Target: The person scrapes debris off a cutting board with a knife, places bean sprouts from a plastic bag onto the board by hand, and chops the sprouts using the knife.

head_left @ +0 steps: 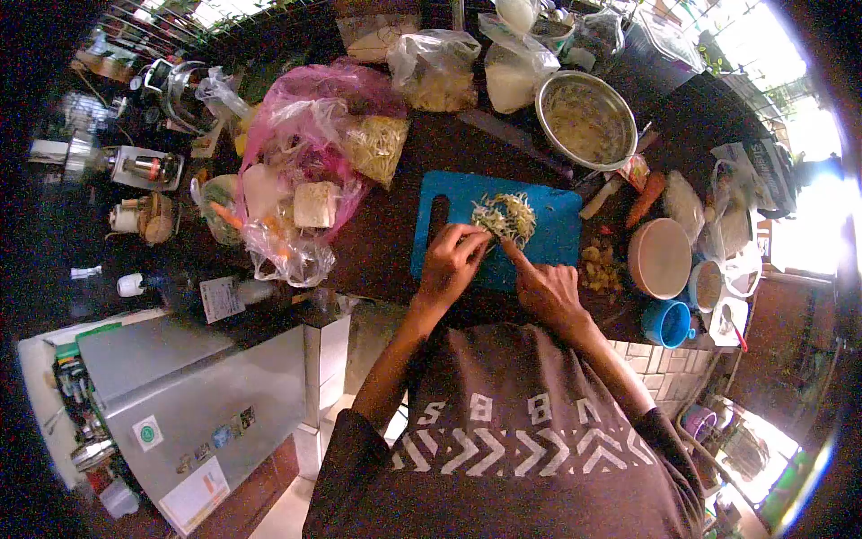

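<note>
A small heap of bean sprouts point(516, 214) lies on a blue cutting board point(561, 216). At the heap's near left side, the fingertips of my left hand point(455, 260) are pinched together on some sprouts. My right hand point(548, 286) rests over the board's near edge, its index finger reaching to the sprouts close to my left fingertips. The other right fingers are curled, and the thumb and anything beneath them are hidden.
Left of the board sit a pink plastic bag point(296, 99) and a bag of sprouts point(377, 148). A metal bowl point(541, 112) stands behind it. To the right are a carrot point(646, 198), peelings point(600, 268), a round pale container point(660, 259) and a blue cup point(666, 325).
</note>
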